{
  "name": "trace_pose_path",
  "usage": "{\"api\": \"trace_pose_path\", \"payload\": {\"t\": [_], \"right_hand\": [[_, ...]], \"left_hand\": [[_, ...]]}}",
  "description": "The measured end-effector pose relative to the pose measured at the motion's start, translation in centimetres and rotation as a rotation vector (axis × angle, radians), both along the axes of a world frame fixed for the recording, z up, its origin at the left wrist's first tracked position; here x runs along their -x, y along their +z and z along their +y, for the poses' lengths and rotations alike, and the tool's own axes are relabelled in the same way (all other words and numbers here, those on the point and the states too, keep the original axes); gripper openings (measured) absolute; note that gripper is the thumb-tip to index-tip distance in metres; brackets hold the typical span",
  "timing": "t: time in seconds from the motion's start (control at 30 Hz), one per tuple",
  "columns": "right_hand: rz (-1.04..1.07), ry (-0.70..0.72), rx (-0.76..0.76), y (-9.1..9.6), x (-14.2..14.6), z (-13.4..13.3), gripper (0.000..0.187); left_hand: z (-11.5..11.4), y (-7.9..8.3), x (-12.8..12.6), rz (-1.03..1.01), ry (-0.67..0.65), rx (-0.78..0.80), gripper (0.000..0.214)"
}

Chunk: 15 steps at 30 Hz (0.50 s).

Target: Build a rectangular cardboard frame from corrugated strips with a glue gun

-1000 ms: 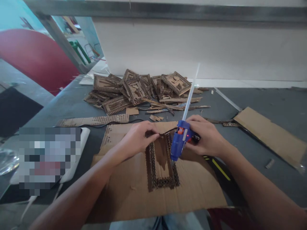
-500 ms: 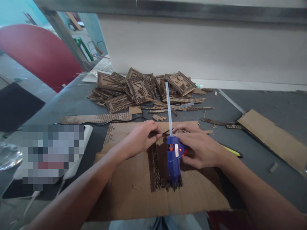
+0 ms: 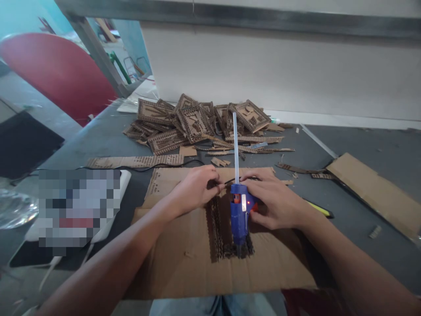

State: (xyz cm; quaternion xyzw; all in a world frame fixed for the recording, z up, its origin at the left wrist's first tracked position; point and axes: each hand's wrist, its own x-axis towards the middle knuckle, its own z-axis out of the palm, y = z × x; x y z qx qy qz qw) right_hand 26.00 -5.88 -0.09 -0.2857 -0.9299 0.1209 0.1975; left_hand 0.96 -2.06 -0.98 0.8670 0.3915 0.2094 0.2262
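Observation:
My right hand [image 3: 274, 199] is closed around a blue hot glue gun [image 3: 239, 215], its red light lit and a long clear glue stick [image 3: 236, 145] rising from its back. The gun's nozzle points towards me, at the near edge of a small cardboard frame [image 3: 217, 237] of corrugated strips. This frame lies on a large cardboard sheet [image 3: 171, 254]. Over the frame's far end, my left hand [image 3: 197, 186] is pinched closed. A thin black cord [image 3: 232, 180] shows between its fingertips and my right hand; what the left fingers grip is partly hidden.
Behind the sheet is a heap of small cardboard frames [image 3: 194, 123] with loose strips. To the right lie a yellow cutter [image 3: 318, 207] and a long cardboard piece [image 3: 378, 193]. A white device with a blurred-out top [image 3: 125, 180] is on the left, near a red chair [image 3: 59, 74].
The view has shifted slightly. The glue gun's nozzle has moved a little left along the frame's near edge. More of the black cord shows between my hands.

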Motion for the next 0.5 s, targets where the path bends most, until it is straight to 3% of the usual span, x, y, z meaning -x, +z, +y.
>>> {"api": "trace_pose_path", "payload": {"t": [0.5], "right_hand": [[-0.026, -0.006, -0.02, 0.18, 0.09, -0.1, 0.023]], "left_hand": [[-0.51, 0.02, -0.24, 0.006, 0.016, -0.028, 0.007]]}}
